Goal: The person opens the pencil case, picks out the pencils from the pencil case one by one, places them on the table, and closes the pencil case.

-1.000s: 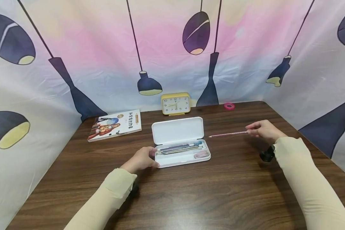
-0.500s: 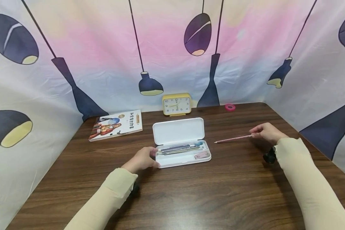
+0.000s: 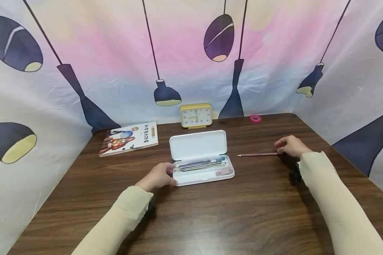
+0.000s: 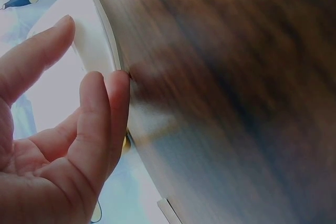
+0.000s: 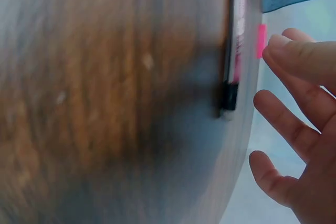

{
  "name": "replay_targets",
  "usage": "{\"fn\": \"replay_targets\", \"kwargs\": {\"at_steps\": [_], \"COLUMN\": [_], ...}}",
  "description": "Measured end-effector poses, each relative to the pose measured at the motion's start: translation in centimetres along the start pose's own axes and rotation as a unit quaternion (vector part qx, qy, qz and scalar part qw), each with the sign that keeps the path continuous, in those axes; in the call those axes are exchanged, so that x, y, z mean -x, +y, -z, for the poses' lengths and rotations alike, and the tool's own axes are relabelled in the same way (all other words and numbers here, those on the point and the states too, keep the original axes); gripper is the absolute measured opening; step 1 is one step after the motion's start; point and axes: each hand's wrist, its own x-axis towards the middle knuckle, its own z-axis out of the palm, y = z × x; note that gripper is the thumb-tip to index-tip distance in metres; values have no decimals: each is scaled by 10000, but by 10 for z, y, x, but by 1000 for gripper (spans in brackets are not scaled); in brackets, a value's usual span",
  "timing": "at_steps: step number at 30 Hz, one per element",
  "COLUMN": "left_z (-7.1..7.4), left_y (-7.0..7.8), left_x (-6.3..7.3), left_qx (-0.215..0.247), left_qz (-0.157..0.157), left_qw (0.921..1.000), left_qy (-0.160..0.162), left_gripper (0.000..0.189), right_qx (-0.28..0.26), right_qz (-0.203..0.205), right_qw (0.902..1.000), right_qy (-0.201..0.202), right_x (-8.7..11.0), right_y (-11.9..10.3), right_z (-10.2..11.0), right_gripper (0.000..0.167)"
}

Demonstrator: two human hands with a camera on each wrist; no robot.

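Right hand (image 3: 292,146): fingers loose, holding nothing, just beside the pencil
Left hand (image 3: 157,175): fingers relaxed, touching the white case (image 3: 191,178), mid-frame
Pencil (image 3: 260,154): on the table (image 3: 229,212), right of centre
Pencil step: seemingly grasp or release; lifting calls for a pinch
Right wrist only: black end (image 5: 230,97), apart from fingers

Can't make out the tiny markings (image 5: 240,30) on that pencil (image 3: 258,154), and the tabletop (image 4: 236,77) is pretty blurry in both wrist views.
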Motion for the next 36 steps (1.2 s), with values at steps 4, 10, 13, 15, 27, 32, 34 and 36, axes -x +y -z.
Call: {"fn": "replay_targets", "kwargs": {"at_steps": [4,10,13,15,27,32,34,36], "left_z": [0,0,0,1,1,1,1,0], "left_y": [-1,-1,-1,-1,0,0,-1,-1], "left_x": [0,-1,-1,-1,-1,-2,-2,-2], "left_qx": [33,2,-20,-33,-62,-40,-40,-42], "left_qz": [-5,42,71,81,68,76,81,75], "left_qw": [10000,10000,10000,10000,9999,10000,9999,9999], "left_qy": [25,16,-2,-11,-48,-43,-50,-53], "left_gripper": [59,60,61,61,60,61,61,61], "right_qx": [-50,-286,-400,-517,-1360,-2207,-2463,-2614], "right_qz": [91,257,484,637,1001,739,700,693], "right_qw": [9999,9992,9979,9965,9856,9718,9655,9611], "right_qy": [122,125,147,136,-76,-375,-475,-556], "right_x": [-3,-7,-8,-9,-13,-14,-13,-13], "right_y": [-8,-24,-36,-45,-88,-100,-106,-110], "right_z": [0,-6,-11,-15,-36,-45,-49,-54], "right_gripper": [26,27,28,29,34,40,42,42]}}
